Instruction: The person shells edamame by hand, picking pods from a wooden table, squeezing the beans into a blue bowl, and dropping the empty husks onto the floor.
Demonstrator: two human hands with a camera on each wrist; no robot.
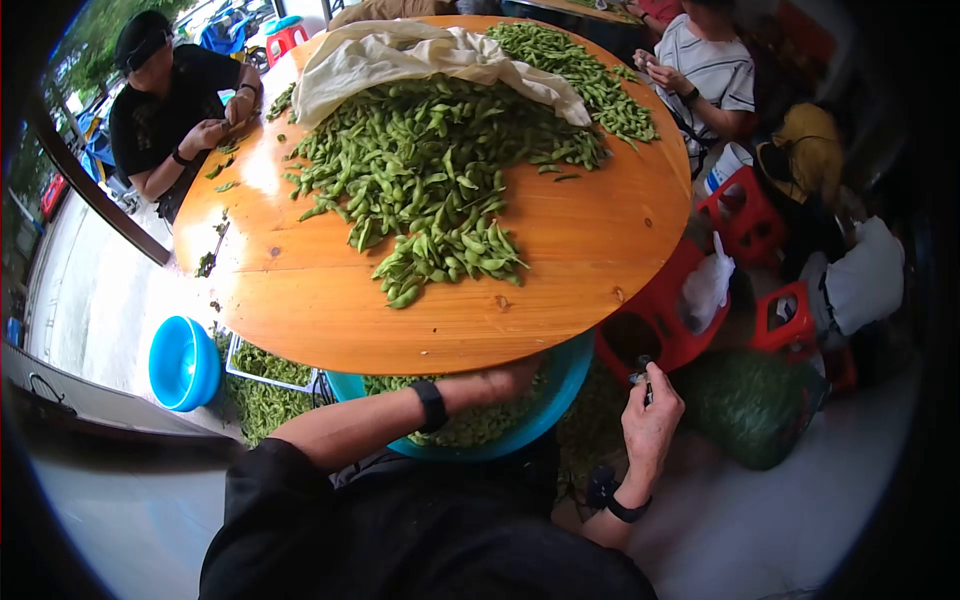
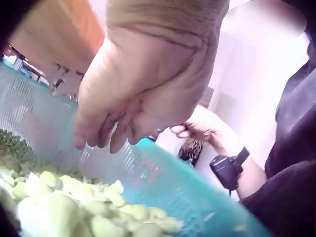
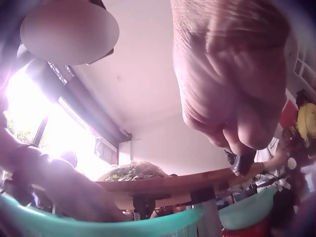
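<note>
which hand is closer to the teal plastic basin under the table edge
Left: the left hand hangs over the teal plastic basin, while the right hand is outside it, past the rim on the right.

Pods [image 1: 430,165] on table [image 1: 575,265]; basin [image 1: 572,385] below

The rounded, orange wooden surface [image 1: 320,300] bears a large heap of green pods [image 1: 420,170], spilling toward six o'clock. Pale cloth [image 1: 400,65] covers its twelve-o'clock side; another pod pile [image 1: 590,80] lies toward one o'clock, dark scraps [image 1: 214,245] toward nine.
</note>
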